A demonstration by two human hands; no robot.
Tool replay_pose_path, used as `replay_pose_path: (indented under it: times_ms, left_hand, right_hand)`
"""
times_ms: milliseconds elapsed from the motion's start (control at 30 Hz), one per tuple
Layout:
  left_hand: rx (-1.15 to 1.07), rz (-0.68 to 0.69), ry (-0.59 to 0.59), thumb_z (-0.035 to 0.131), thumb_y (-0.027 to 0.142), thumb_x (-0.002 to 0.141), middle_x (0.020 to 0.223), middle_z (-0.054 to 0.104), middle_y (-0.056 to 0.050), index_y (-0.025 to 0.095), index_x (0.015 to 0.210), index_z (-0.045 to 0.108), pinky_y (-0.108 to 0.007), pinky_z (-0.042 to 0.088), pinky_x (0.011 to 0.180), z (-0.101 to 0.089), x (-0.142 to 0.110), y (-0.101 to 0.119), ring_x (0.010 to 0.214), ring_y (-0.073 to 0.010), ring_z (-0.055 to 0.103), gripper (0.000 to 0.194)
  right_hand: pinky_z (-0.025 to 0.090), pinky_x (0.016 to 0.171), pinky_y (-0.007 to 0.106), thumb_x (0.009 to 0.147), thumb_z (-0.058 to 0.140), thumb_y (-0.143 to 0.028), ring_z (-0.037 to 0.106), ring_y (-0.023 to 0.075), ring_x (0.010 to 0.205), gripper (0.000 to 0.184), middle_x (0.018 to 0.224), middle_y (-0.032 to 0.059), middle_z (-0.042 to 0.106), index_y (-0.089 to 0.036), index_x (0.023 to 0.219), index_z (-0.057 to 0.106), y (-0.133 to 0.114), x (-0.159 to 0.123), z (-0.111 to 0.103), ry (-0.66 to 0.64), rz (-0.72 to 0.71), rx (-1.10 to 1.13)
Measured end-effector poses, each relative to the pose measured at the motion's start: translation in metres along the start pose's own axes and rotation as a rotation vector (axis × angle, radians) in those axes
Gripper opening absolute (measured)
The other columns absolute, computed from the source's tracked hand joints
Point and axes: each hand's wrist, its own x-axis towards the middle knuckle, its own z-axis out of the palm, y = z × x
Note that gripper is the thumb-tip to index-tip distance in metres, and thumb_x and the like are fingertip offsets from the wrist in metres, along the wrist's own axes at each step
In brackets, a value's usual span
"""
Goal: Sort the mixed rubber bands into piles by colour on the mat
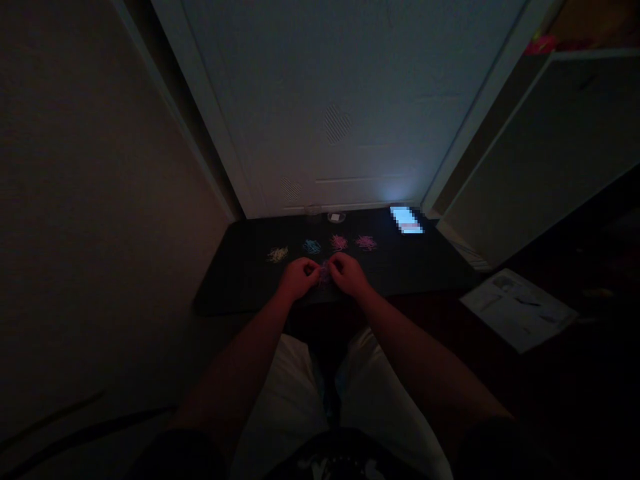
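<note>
Both my hands work at a pile of thin purple sticks (324, 272) near the front of a low black table (240, 287). My left hand (299, 277) is at the pile's left side, thumb and fingers pinched together. At its right side my right hand (346, 272) is also pinched, fingertips close to the sticks. What lies between the fingertips is too small and dark to make out. Behind the hands are a pale yellow pile (278, 254), a blue pile (312, 247), a pink pile (339, 243) and a second pink pile (367, 243) of similar small sticks.
A lit phone (406, 220) lies at the table's back right. A small clear round container (336, 217) with a white patch stands near the back edge, against a pale door (320, 80). Right of the table lies a printed white sheet (520, 310). The room is dim.
</note>
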Motion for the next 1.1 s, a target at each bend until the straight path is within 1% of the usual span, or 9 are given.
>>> replay_pose_path:
  times_ms: [100,200,333,500,567,633,733,867,1100]
  left_hand:
    - [0.001,0.009,-0.001,0.055,0.032,0.073,0.071,0.065,-0.003,0.015,0.078,0.065,-0.023,0.043,0.058,-0.0003,-0.0008,0.0012,0.063,-0.0121,0.056,0.020]
    - [-0.003,0.023,0.000,0.054,0.033,0.074,0.071,0.064,-0.002,0.015,0.077,0.064,-0.024,0.043,0.058,0.0003,-0.0007,0.0005,0.062,-0.0120,0.056,0.021]
    - [0.010,0.030,0.003,0.054,0.031,0.074,0.071,0.064,-0.002,0.015,0.077,0.064,-0.024,0.043,0.059,0.0014,0.0007,-0.0021,0.063,-0.0122,0.056,0.019]
    - [0.025,0.034,0.033,0.055,0.029,0.073,0.070,0.063,-0.002,0.015,0.076,0.064,-0.024,0.043,0.060,0.0000,0.0009,-0.0017,0.063,-0.0121,0.055,0.017]
    - [0.015,0.032,0.025,0.055,0.030,0.073,0.070,0.063,-0.002,0.015,0.077,0.064,-0.024,0.043,0.060,-0.0010,0.0003,-0.0003,0.063,-0.0119,0.055,0.018]
    - [0.013,0.035,0.008,0.055,0.032,0.074,0.071,0.063,-0.003,0.015,0.077,0.064,-0.024,0.043,0.059,-0.0018,-0.0004,0.0006,0.063,-0.0121,0.055,0.020]
    - [0.026,0.042,-0.001,0.055,0.035,0.074,0.072,0.064,-0.003,0.016,0.078,0.065,-0.024,0.042,0.059,-0.0022,-0.0006,0.0008,0.064,-0.0125,0.056,0.022]
    - [0.041,0.047,-0.008,0.055,0.033,0.074,0.071,0.063,-0.003,0.015,0.078,0.064,-0.024,0.042,0.060,-0.0020,0.0001,0.0008,0.063,-0.0124,0.055,0.020]
    - [0.016,0.027,0.011,0.054,0.031,0.073,0.071,0.063,-0.002,0.015,0.076,0.062,-0.024,0.043,0.060,-0.0025,0.0003,0.0026,0.063,-0.0123,0.055,0.018]
  right_hand:
    - [0.037,0.061,0.024,0.073,0.054,-0.022,0.049,0.0121,0.065,0.007,0.072,0.0006,0.056,-0.018,0.077,0.057,0.0004,-0.0003,0.0009,-0.046,-0.017,0.029]
    - [0.037,0.062,0.024,0.073,0.054,-0.019,0.049,0.0124,0.066,0.004,0.072,0.0011,0.056,-0.018,0.074,0.057,0.0001,-0.0003,0.0011,-0.068,-0.049,0.009]
    - [0.036,0.062,0.024,0.074,0.052,-0.018,0.048,0.0123,0.066,0.004,0.071,0.0008,0.054,-0.018,0.072,0.055,-0.0006,0.0001,0.0004,-0.034,-0.044,-0.026]
    - [0.037,0.060,0.024,0.075,0.050,-0.018,0.048,0.0119,0.063,0.005,0.069,0.0001,0.054,-0.018,0.072,0.054,0.0006,0.0004,0.0007,0.013,-0.008,0.018]
    - [0.038,0.060,0.024,0.074,0.052,-0.019,0.049,0.0119,0.063,0.005,0.070,0.0002,0.055,-0.018,0.076,0.056,0.0012,0.0005,0.0012,-0.009,0.000,0.040]
    - [0.038,0.061,0.024,0.073,0.055,-0.020,0.049,0.0120,0.066,0.006,0.073,0.0005,0.056,-0.018,0.078,0.057,0.0016,0.0007,0.0017,-0.052,-0.024,0.042]
    - [0.038,0.064,0.024,0.073,0.054,-0.018,0.049,0.0126,0.069,0.003,0.073,0.0009,0.055,-0.018,0.074,0.057,0.0023,0.0014,0.0024,-0.076,-0.072,0.005]
    - [0.037,0.064,0.025,0.074,0.052,-0.015,0.049,0.0129,0.070,0.004,0.073,0.0011,0.054,-0.018,0.072,0.055,0.0029,0.0022,0.0025,-0.061,-0.076,-0.015]
    - [0.037,0.060,0.024,0.074,0.051,-0.019,0.048,0.0126,0.065,0.006,0.069,0.0001,0.052,-0.018,0.068,0.052,0.0023,0.0038,0.0008,0.024,0.003,0.056]
